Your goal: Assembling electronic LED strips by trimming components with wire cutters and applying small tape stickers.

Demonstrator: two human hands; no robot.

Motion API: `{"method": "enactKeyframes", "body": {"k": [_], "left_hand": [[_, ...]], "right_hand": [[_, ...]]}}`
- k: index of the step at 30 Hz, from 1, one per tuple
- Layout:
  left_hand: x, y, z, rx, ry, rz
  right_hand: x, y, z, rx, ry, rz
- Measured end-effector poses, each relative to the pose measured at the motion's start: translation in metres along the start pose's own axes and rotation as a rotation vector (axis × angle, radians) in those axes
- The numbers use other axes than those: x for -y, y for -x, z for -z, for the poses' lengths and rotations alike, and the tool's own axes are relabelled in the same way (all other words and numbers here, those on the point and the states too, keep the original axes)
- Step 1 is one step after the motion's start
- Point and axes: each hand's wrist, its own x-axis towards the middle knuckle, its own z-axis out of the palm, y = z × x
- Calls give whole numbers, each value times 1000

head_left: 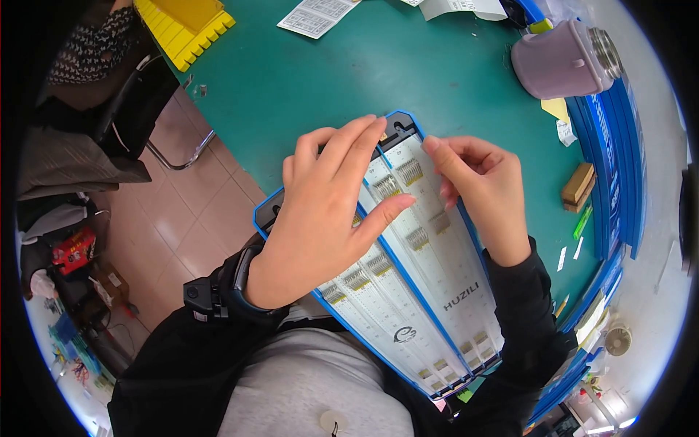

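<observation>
A long flat tray [393, 291] with blue rails and white panels lies slantwise in front of my body, its far end on the green table. Small comb-like parts with thin metal pins [409, 172] sit in groups along its lanes. Across the far left part of the tray rests my left hand [328, 197], fingers stretched out and thumb spread, covering some of the lanes. At the far right edge of the tray is my right hand [477, 182], its fingers curled and thumb brought toward them. Whatever those fingers may pinch is hidden.
On the green table [306, 80] stand a yellow ridged tray [186, 29], printed paper [318, 16] and a mauve flask [557, 60]. Blue rails [608, 167] line the right side, near a wooden block [578, 186] and a green pen [582, 222]. A chair [156, 109] stands left, beside tiled floor.
</observation>
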Motion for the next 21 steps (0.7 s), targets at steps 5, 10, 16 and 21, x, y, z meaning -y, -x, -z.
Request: {"method": "enactKeyframes", "body": {"k": [5,10,16,21], "left_hand": [[-1,0,-2,-10,-15,14],[-2,-2,-1,-8,-16,20],[-3,-2,-2,-6,-27,27],[-6,-1,-3,-10,-27,32]], "right_hand": [[-2,-3,3,34,-53,-34],[0,-5,3,40,-21,-45],[-1,-6,5,77,-49,-46],[1,-4,9,71,-13,-72]]}}
